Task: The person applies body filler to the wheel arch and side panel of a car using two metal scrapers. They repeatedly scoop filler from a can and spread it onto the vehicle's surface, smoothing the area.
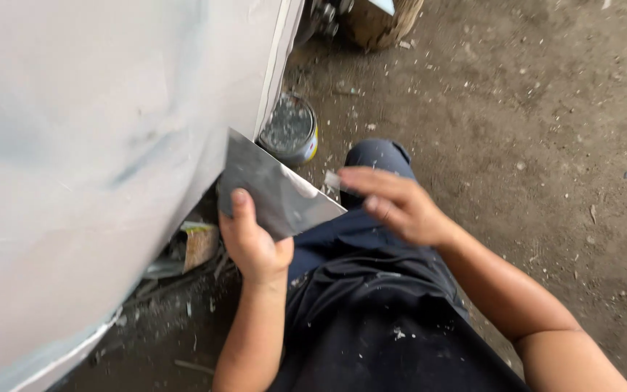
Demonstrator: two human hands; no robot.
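My left hand (252,243) grips a flat grey metal plate (273,190), thumb on its upper face. A smear of pale putty lies near the plate's right edge. My right hand (397,203) is just right of the plate and pinches a small pale scraper (333,181), blurred, with its tip close to the plate's edge. Both hands are over my lap, next to a large pale grey-white panel (88,160) that fills the left side.
An open tin of grey putty (289,131) stands on the dirt ground by the panel's edge. A round wooden object (379,22) is at the top. Scraps and a torn wrapper (201,243) lie under the panel. Bare dirt ground (546,145) spreads to the right.
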